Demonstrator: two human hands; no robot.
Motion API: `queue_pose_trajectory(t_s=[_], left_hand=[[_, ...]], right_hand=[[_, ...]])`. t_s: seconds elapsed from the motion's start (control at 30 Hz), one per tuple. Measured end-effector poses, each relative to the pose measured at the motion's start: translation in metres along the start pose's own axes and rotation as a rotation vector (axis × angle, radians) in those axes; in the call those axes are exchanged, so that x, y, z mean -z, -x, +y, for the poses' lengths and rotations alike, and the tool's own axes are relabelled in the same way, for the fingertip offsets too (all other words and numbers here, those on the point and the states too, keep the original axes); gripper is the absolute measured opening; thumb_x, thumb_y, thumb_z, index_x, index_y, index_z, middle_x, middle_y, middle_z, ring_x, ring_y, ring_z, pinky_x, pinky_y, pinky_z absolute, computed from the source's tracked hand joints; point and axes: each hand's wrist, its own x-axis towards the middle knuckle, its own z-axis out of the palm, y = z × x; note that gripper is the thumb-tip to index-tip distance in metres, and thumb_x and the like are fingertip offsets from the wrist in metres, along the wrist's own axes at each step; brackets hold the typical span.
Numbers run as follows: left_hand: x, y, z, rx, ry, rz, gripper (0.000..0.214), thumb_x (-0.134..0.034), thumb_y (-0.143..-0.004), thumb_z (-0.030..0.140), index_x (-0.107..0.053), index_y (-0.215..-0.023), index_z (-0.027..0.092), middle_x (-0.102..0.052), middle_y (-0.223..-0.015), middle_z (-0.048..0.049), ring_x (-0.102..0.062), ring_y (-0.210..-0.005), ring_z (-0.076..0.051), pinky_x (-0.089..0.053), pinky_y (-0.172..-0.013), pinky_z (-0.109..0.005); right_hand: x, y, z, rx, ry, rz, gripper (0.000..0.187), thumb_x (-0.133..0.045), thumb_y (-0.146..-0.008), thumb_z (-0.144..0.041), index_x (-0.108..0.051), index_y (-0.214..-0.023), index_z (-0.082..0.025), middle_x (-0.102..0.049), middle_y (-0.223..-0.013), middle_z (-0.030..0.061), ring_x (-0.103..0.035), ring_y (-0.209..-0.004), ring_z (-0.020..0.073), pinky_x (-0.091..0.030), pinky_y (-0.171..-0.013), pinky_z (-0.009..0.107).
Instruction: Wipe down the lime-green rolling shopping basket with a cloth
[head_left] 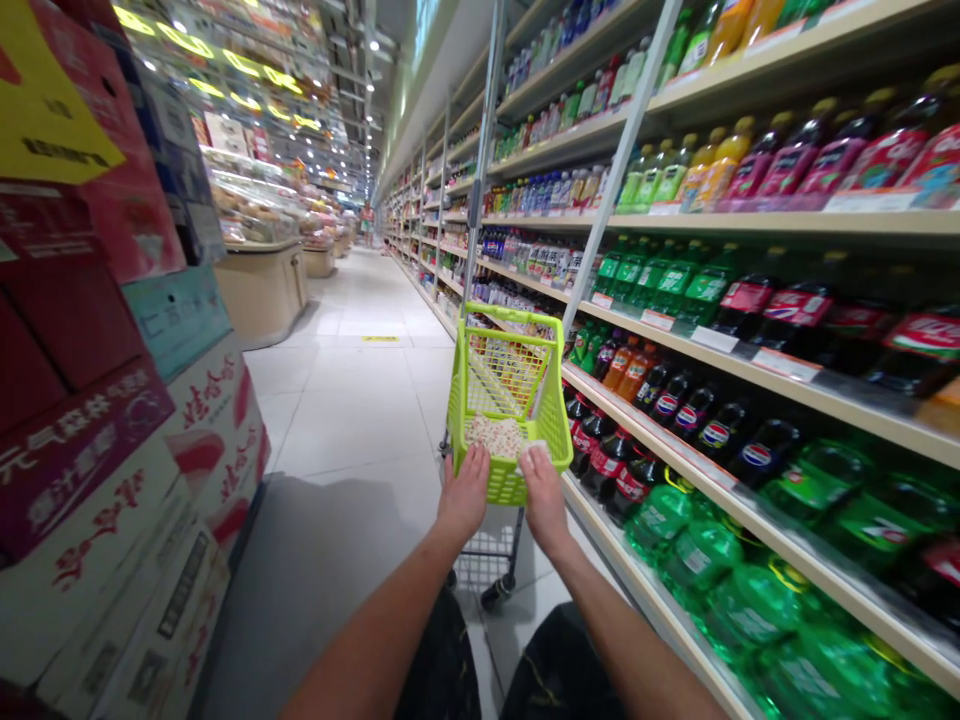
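A small lime-green shopping cart (555, 400) stands in front of me on a metal wheeled frame. My left hand (466, 490) is closed over the near edge of its basket, with the fingertips beside a pale speckled cloth-like item (493, 436) lying inside. At the near right corner of the basket, my right hand (544, 495) is closed on a crumpled white tissue-like piece (534, 456). The undersides of both hands are hidden.
Drink shelves (750, 345) run close along the right, loaded with soda bottles. Stacked drink cartons (90, 460) rise at the left. A tiled aisle (360, 400) leads ahead past round-cornered display counters (259, 295). A tall metal pole (476, 150) stands behind the basket.
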Motion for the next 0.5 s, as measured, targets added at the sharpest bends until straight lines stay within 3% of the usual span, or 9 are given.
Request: queue_pose_trajectory(t_s=[0.1,0.23,0.37,0.43,0.5], left_hand=[[0.002,0.001,-0.004,-0.038,-0.022,-0.013,0.065,-0.026,-0.073,0.002,-0.019,-0.136,0.017,-0.024,-0.143,-0.007,-0.016,-0.132,-0.02,-0.014,-0.104,-0.054],[0.007,0.002,-0.009,-0.019,-0.036,-0.067,0.067,-0.027,-0.071,0.001,-0.018,-0.136,0.015,-0.02,-0.144,-0.0077,-0.013,-0.133,-0.02,-0.015,-0.103,-0.055],[0.012,0.0,-0.011,-0.006,-0.01,-0.102,0.066,-0.028,-0.071,0.002,-0.02,-0.135,0.014,-0.017,-0.145,-0.0077,-0.012,-0.133,-0.019,-0.015,-0.103,-0.054],[0.015,-0.002,-0.013,-0.007,0.031,-0.129,0.063,-0.028,-0.073,0.004,-0.022,-0.135,0.014,-0.019,-0.144,-0.0075,-0.014,-0.133,-0.019,-0.016,-0.103,-0.053],[0.017,-0.004,-0.017,-0.006,0.073,-0.137,0.06,-0.029,-0.074,0.008,-0.024,-0.134,0.014,-0.02,-0.144,-0.0073,-0.015,-0.132,-0.019,-0.018,-0.104,-0.052]], right_hand=[[-0.008,0.008,-0.016,0.064,-0.047,-0.009,0.061,-0.028,-0.074,0.004,-0.038,-0.129,-0.02,-0.039,-0.134,0.0099,-0.017,-0.131,0.0182,-0.029,-0.101,0.046],[-0.013,0.043,0.006,-0.063,-0.02,0.06,0.06,-0.026,-0.074,0.004,-0.039,-0.129,-0.017,-0.036,-0.136,0.0118,-0.018,-0.131,0.0194,-0.03,-0.1,0.048],[-0.021,0.082,0.019,-0.064,-0.043,-0.035,0.059,-0.027,-0.072,0.005,-0.048,-0.122,-0.017,-0.047,-0.128,0.0105,-0.031,-0.126,0.0188,-0.039,-0.096,0.042],[-0.017,0.083,0.015,-0.053,-0.078,-0.047,0.06,-0.028,-0.072,0.005,-0.047,-0.123,-0.02,-0.048,-0.127,0.0083,-0.035,-0.124,0.0176,-0.04,-0.095,0.039],[-0.004,0.067,0.009,-0.056,-0.11,-0.001,0.06,-0.027,-0.074,0.003,-0.042,-0.127,-0.021,-0.043,-0.132,0.0075,-0.032,-0.126,0.0174,-0.037,-0.098,0.04]])
